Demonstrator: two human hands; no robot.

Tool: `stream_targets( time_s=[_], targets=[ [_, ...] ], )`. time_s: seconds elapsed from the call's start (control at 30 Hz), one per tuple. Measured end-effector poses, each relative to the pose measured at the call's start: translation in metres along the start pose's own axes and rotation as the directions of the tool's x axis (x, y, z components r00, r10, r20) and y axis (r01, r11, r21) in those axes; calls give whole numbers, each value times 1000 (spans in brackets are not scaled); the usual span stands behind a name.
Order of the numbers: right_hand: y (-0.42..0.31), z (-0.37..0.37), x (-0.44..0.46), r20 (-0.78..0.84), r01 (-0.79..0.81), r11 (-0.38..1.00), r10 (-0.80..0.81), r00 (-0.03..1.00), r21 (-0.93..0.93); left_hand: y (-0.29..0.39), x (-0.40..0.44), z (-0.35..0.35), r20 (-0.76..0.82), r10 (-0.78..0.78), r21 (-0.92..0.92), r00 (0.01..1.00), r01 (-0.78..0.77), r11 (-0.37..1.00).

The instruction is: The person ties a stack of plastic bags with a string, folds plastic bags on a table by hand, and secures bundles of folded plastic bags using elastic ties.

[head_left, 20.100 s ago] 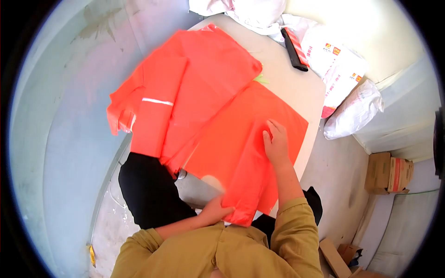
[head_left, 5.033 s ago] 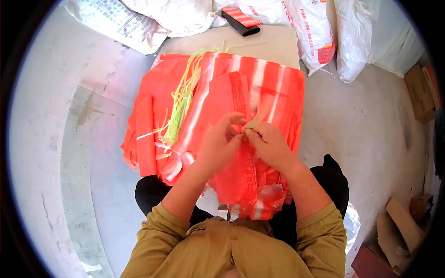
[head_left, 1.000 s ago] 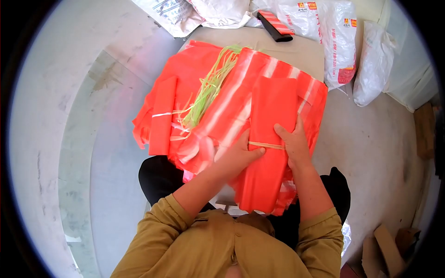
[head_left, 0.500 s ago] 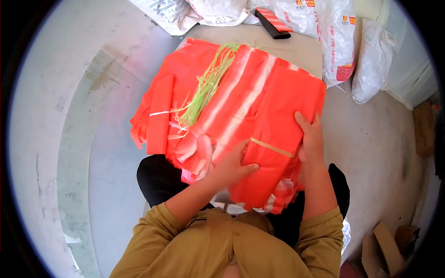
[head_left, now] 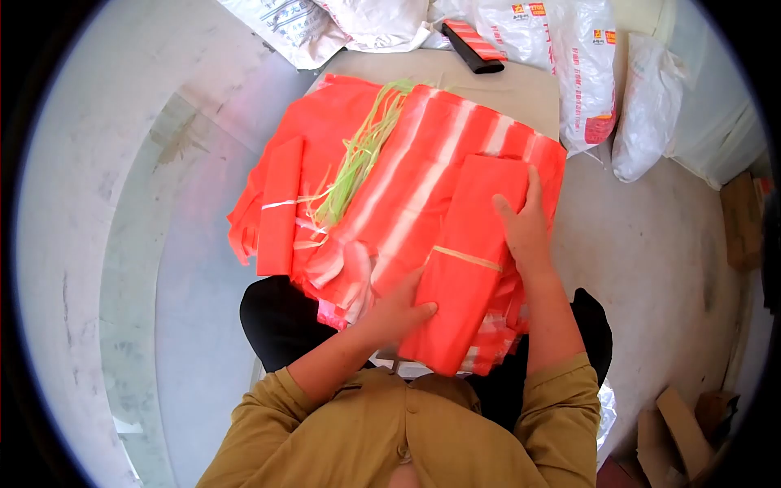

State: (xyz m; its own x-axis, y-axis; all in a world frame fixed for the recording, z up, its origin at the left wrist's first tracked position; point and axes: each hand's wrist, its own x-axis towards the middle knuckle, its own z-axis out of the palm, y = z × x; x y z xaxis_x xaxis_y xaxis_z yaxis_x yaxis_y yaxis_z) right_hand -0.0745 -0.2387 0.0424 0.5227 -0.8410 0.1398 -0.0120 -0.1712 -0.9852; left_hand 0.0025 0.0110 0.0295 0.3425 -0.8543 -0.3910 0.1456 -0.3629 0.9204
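Both my hands hold a folded bundle of red plastic bags (head_left: 465, 236) with a tan band round its middle. My left hand (head_left: 397, 311) grips its lower left edge, thumb on top. At the upper right edge, my right hand (head_left: 527, 232) has its thumb on the face and fingers round the side. Beneath lies a stack of red and white striped bags (head_left: 423, 154). Light green ties (head_left: 362, 159) are strewn across the stack. A slimmer folded red bundle (head_left: 279, 207), bound with a pale tie, lies at the left.
The stack rests on a beige surface (head_left: 529, 106) over my knees. A black roll with a striped piece (head_left: 473, 49) sits at its far edge. White printed sacks (head_left: 586, 73) stand behind. Cardboard pieces (head_left: 679, 435) lie on the floor at lower right.
The banded bundle has shifted slightly left and looks narrower, with its far end lower on the stack. Both hands have moved left with it, showing more striped bags at upper right.
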Motion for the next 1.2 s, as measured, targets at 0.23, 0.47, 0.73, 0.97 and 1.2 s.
stream_targets(
  time_s=[0.23, 0.47, 0.73, 0.97, 1.2],
  targets=[
    [-21, 0, -22, 651, 626, 529, -171, 739, -573, -7, 4, 0, 15, -22, -187, 1000, 24, 982],
    [-19, 10, -26, 654, 571, 554, -61, 754, -606, 15, -32, -3, -30, 24, 398, 999, -10, 917],
    [-14, 15, -28, 650, 569, 535, -46, 758, -625, 30, -61, -35, 68, -65, 387, 996, 34, 922],
    [-13, 15, -30, 658, 617, 498, -117, 744, -609, 45, -36, -115, -623, 273, 339, 733, -62, 939],
    [-16, 14, -30, 664, 611, 484, -80, 744, -626, 46, 48, -168, -535, 433, 701, 726, 94, 707]
  ],
)
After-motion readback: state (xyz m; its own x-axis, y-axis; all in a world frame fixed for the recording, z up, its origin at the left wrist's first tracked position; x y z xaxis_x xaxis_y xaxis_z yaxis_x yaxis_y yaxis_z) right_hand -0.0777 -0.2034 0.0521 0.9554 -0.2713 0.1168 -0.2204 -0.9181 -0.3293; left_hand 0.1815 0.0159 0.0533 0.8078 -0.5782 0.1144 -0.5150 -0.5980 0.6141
